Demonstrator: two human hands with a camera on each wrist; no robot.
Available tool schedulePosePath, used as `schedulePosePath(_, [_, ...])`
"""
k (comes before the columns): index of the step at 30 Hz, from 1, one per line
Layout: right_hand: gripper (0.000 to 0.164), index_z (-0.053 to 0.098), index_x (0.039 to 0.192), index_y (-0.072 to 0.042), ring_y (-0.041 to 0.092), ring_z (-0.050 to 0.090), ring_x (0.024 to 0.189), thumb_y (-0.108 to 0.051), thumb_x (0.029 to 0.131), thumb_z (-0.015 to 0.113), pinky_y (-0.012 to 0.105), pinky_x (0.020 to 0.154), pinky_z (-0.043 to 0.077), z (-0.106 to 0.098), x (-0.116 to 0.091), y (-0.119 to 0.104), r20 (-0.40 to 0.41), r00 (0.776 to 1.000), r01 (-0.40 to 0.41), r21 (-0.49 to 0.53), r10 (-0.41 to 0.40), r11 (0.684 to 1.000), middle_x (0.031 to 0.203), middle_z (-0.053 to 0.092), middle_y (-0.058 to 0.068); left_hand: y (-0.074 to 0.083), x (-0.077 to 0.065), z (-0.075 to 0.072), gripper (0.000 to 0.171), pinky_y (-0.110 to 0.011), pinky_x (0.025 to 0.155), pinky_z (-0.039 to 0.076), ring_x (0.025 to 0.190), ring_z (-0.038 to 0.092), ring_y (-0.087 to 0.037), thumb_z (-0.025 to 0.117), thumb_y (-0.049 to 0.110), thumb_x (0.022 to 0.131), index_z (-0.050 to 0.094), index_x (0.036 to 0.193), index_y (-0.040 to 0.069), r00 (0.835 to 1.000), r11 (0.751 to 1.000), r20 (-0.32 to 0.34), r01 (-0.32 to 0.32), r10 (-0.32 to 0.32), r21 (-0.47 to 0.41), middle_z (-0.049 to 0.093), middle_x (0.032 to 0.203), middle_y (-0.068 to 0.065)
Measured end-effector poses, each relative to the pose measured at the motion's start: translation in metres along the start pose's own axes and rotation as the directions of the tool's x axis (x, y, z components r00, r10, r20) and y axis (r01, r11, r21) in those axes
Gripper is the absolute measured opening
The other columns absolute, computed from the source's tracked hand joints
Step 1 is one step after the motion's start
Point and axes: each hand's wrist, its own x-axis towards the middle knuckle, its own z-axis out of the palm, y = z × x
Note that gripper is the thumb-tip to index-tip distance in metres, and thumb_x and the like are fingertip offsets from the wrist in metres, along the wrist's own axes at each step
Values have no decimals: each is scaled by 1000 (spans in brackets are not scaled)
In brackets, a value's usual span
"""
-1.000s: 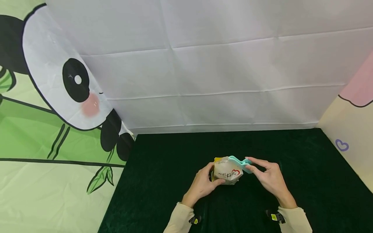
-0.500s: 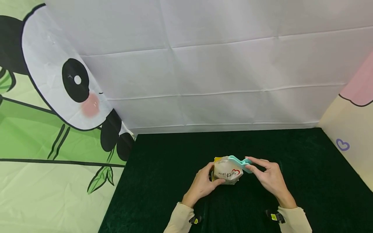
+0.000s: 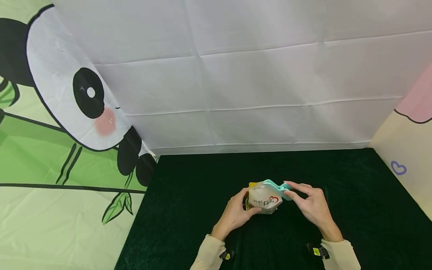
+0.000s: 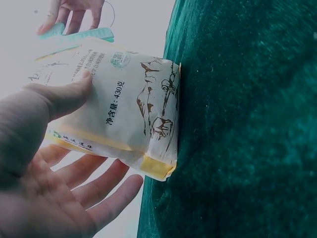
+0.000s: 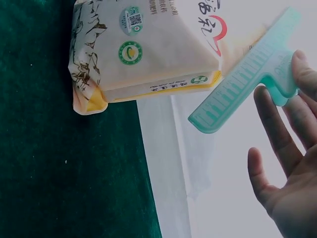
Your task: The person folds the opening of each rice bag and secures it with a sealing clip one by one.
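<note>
A cream paper food bag (image 3: 264, 200) with yellow edges, a red heart and Chinese print stands upright on the dark green cloth. My left hand (image 3: 234, 213) grips its left side, thumb on the printed face and fingers behind; the left wrist view shows several of those fingers spread under the bag (image 4: 124, 99). Across the bag's top lies a mint-green bag clip (image 3: 278, 189). Between thumb and fingers, my right hand (image 3: 314, 206) pinches the clip's handle end. The long ridged bar of the clip (image 5: 233, 82) shows beside the bag's top in the right wrist view.
Dark green cloth (image 3: 202, 180) covers the table around the bag. Behind it hangs a white creased sheet (image 3: 236, 82). A panda-printed backdrop (image 3: 67, 161) borders the left, and a cream and pink printed panel (image 3: 408, 150) the right.
</note>
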Motion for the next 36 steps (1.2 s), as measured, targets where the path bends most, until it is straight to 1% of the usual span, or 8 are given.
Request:
schedulePosePath(7, [30, 78, 128, -13, 2, 61, 94, -12, 98, 77, 28, 80, 52, 1, 1, -3, -4, 1000, -1, 8, 1, 1000, 114, 81, 8, 0, 0, 0, 63, -52, 117, 48, 142, 57, -23, 77, 44, 97, 50, 152, 27, 1000, 1000, -1, 12, -12, -3, 60, 152, -1])
schedulePosePath(15, [30, 79, 127, -14, 1, 60, 91, -10, 97, 78, 25, 77, 52, 2, 4, -5, -14, 1000, 24, 14, -23, 1000, 111, 82, 8, 0, 1, 1, 63, -53, 116, 49, 141, 58, -25, 77, 42, 98, 51, 152, 25, 1000, 1000, -13, -15, 15, 6, 61, 151, -3])
schedulePosePath(20, [30, 79, 127, -12, 0, 61, 90, -8, 97, 78, 24, 75, 52, 2, 5, -7, -14, 999, 36, 26, -35, 999, 110, 82, 9, 0, 1, 0, 63, -52, 116, 49, 141, 58, -24, 77, 42, 97, 50, 152, 25, 1000, 1000, -11, -14, 14, 4, 61, 151, -3])
schedulePosePath(25, [30, 79, 127, -12, 0, 62, 92, -8, 97, 77, 25, 77, 52, 3, 7, -9, -16, 999, 47, 28, -46, 999, 111, 82, 9, 0, 1, 0, 63, -51, 116, 49, 140, 58, -22, 78, 42, 97, 51, 151, 26, 1000, 1000, -10, -1, 1, -1, 61, 150, -1])
schedulePosePath(28, [30, 79, 127, -11, 0, 62, 92, -8, 97, 77, 24, 78, 52, 3, 8, -10, -15, 999, 46, 25, -46, 999, 111, 82, 9, 0, 1, 1, 63, -52, 116, 49, 140, 58, -23, 77, 42, 97, 51, 152, 26, 1000, 1000, -13, -8, 8, 2, 62, 150, -1])
schedulePosePath(30, [30, 78, 127, -11, 2, 64, 92, -9, 98, 77, 23, 78, 52, 3, 8, -10, -9, 999, 36, 28, -36, 999, 113, 82, 10, 0, 1, 1, 64, -52, 116, 49, 140, 59, -23, 77, 42, 97, 50, 152, 25, 1000, 1000, -15, -15, 15, 2, 62, 150, -2])
schedulePosePath(33, [30, 77, 130, -10, 0, 64, 94, -12, 100, 75, 21, 80, 52, 3, 7, -11, 11, 1000, 7, 31, -8, 1000, 120, 80, 14, 0, 1, 1, 64, -52, 116, 49, 140, 58, -24, 77, 42, 97, 50, 153, 26, 1000, 1000, -15, -21, 21, 5, 62, 150, -2])
schedulePosePath(36, [31, 75, 133, -10, -5, 65, 98, -16, 102, 72, 19, 84, 53, 2, 7, -12, 34, 999, -20, 39, 19, 999, 127, 78, 16, 0, 1, 1, 64, -53, 116, 48, 141, 58, -25, 77, 42, 97, 50, 153, 26, 1000, 1000, -14, -21, 21, 3, 62, 150, -2])
